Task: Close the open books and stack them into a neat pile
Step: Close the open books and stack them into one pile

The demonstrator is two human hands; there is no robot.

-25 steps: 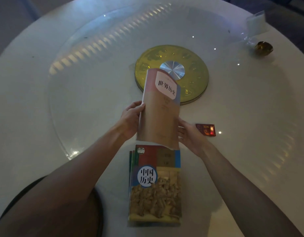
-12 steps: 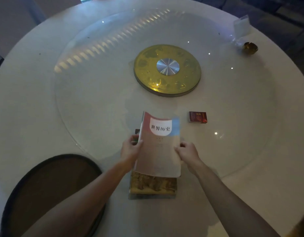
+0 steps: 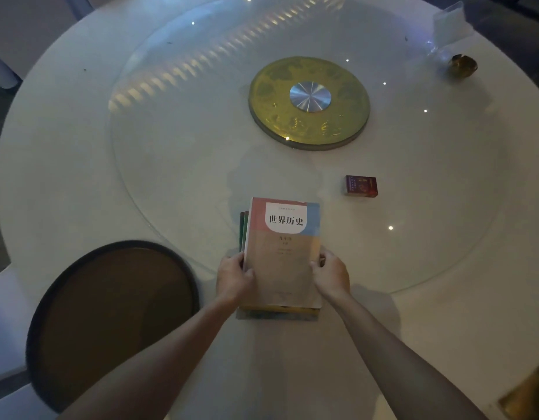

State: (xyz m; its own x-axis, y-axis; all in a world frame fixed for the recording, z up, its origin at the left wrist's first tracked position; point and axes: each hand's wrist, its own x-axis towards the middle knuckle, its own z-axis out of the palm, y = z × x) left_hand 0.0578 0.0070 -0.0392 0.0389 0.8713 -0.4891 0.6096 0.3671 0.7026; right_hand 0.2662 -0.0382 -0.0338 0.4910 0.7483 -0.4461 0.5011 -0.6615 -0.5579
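A closed book with a pink and tan cover [image 3: 281, 253] lies flat on top of a pile of closed books [image 3: 277, 313] near the front of the white round table [image 3: 59, 165]. Dark spines of the lower books [image 3: 243, 228] peek out at the pile's left side. My left hand [image 3: 234, 277] grips the top book's left edge, thumb on the cover. My right hand [image 3: 331, 274] holds its right edge the same way. The covers below are hidden.
A small dark red box [image 3: 361, 186] lies to the right beyond the pile. A gold disc with a metal hub [image 3: 309, 101] sits at the centre of the glass turntable [image 3: 171, 131]. A round dark chair seat [image 3: 110, 316] is at lower left. A small gold bowl [image 3: 462, 65] stands far right.
The pink and tan book has come down from the air towards me and now lies flat on the pile, covering the book beneath. Both hands slid to its near edges.
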